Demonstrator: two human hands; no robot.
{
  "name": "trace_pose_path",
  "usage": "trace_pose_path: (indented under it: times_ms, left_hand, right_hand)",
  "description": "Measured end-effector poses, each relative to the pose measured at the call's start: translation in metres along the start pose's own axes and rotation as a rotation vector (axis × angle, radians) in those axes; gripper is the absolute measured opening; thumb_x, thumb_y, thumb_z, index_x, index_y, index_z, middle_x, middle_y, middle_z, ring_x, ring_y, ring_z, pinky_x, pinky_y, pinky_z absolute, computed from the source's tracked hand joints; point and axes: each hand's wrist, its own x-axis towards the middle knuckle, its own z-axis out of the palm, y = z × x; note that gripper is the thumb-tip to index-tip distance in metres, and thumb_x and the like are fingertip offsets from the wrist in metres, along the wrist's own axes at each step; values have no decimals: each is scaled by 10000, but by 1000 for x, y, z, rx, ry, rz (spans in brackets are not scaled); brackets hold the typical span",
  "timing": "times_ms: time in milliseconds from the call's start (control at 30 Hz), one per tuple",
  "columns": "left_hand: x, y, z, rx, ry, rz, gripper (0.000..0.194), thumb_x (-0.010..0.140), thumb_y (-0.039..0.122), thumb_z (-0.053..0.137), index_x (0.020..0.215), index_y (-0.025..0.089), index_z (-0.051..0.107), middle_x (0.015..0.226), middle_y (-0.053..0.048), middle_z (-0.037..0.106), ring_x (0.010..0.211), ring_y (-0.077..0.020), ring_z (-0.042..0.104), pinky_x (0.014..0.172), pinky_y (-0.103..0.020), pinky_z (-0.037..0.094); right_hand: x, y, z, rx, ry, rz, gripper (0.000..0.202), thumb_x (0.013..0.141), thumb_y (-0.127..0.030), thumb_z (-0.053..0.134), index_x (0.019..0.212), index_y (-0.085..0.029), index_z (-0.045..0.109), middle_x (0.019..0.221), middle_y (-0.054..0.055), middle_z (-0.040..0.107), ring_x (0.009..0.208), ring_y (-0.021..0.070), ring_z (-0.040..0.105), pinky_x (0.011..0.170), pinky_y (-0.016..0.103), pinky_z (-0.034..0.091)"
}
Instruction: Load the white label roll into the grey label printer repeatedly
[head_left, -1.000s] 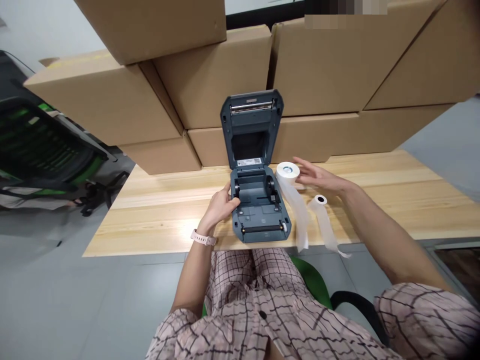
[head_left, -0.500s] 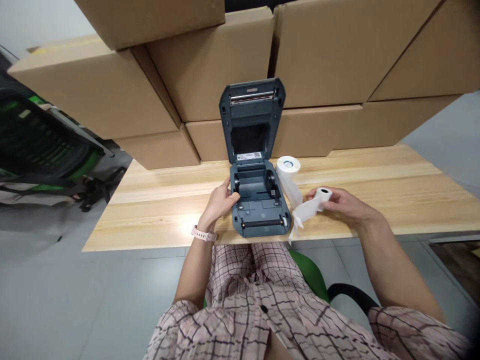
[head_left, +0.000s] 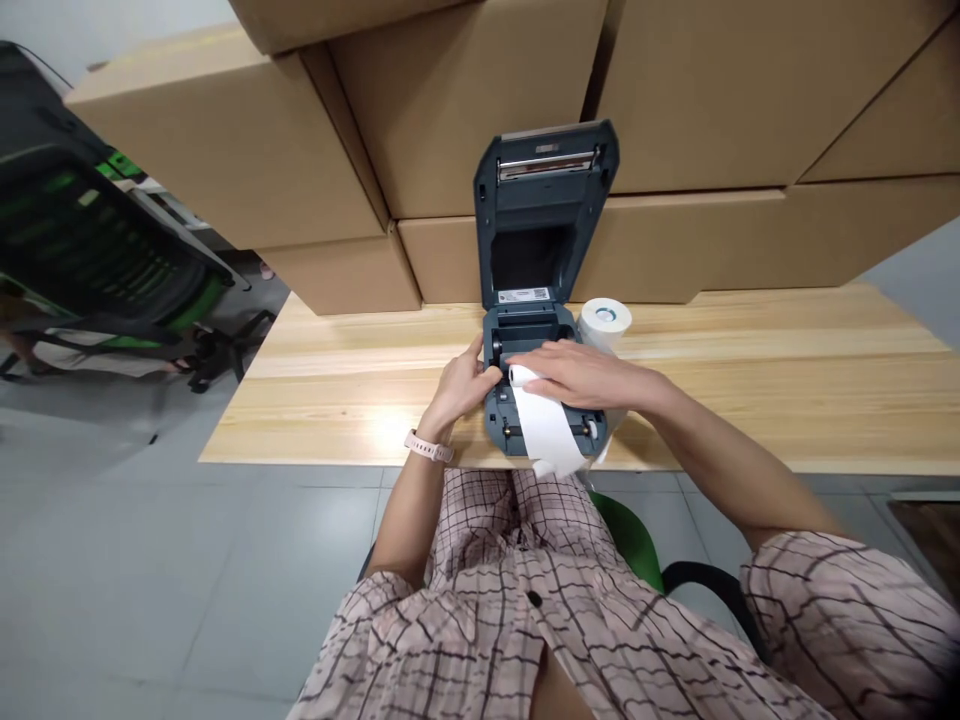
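Observation:
A dark grey label printer [head_left: 501,420] stands on the wooden table with its lid [head_left: 487,210] raised. My left hand [head_left: 463,384] grips the printer's left side, thumb over the inner edge. My right hand [head_left: 577,374] is closed on a small white paper roll [head_left: 525,376] over the printer's bay, and hides part of that bay. From this roll a white strip [head_left: 551,432] hangs down over the printer's front edge. Just right of the printer, a larger white roll [head_left: 605,316] stands on end, its loose paper partly behind my right forearm.
Stacked cardboard boxes [head_left: 300,150] line the back of the wooden table [head_left: 337,400]. A black and green chair [head_left: 97,240] is off to the left. A green seat [head_left: 626,535] shows beneath me, below the table's front edge.
My right hand has carried the small roll left, from beside the printer to over its bay. The paper strip now lies across the printer's front. My left hand keeps its hold; the view has shifted.

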Motion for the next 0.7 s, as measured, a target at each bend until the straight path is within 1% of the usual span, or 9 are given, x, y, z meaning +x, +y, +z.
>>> trace_pose_path:
  times_ms: [67,133,233,267,333,400,500,600,700]
  left_hand:
    - [-1,0,0,-7,7,-10,752,818,267,544,1562,151,560,581,76,502,593,-177,477,627,-300,322]
    - [-1,0,1,-8,12,-14,764,822,271,545,1575,144,548,582,72,514,605,-180,494,639,-302,329]
    - [-1,-2,2,-8,14,2,750,835,282,539,1569,132,556,590,63,535,615,-185,510,648,-308,336]
    - [-1,-2,2,-8,14,8,752,837,284,537,1572,129,554,590,62,538,614,-186,509,648,-310,337]
    - [0,-3,3,-10,15,11,772,834,282,537,1590,128,538,586,64,535,609,-184,502,649,-310,339]
    - [0,-4,3,-13,17,5,793,830,277,542,1608,125,518,585,66,529,610,-182,497,650,-308,340]
    - [-1,-4,3,-25,21,6,779,842,287,548,1605,130,523,593,65,520,624,-183,496,649,-304,340]
    - [-1,-4,3,-31,17,7,757,851,290,545,1592,135,538,588,70,502,621,-182,491,646,-302,337]
    - [-1,-4,3,-30,21,4,774,839,268,539,1602,140,527,585,73,499,610,-177,485,646,-302,332]
  right_hand:
    - [-7,1,10,-11,6,15,578,1127,-481,389,1596,-189,559,1250,173,771,1071,331,699,939,499,562]
    - [-16,-1,15,26,34,23,632,1129,-498,404,1682,-195,451,1512,184,673,1314,359,662,1087,551,546]
    - [-26,-7,18,78,75,21,710,1115,-532,474,1747,-242,333,1818,119,320,1649,363,377,1313,593,387]
    - [-29,-8,19,83,84,23,740,1108,-545,499,1759,-256,301,1845,100,233,1687,357,300,1347,595,341]
    - [-30,-8,20,82,88,27,807,1088,-578,545,1772,-264,255,1856,94,149,1707,363,234,1368,603,303]
    - [-29,-6,21,83,69,22,857,1065,-617,579,1772,-260,252,1850,105,135,1704,382,230,1365,623,301]
    - [-26,-4,23,93,31,2,837,1058,-639,585,1757,-275,303,1833,100,201,1689,384,270,1357,638,314]
    - [-27,-7,25,82,21,-9,724,1090,-592,545,1727,-290,383,1814,81,274,1680,354,306,1358,624,332]
    - [-36,-20,27,51,79,-10,607,1127,-497,501,1691,-278,457,1791,79,346,1664,321,354,1359,609,351]
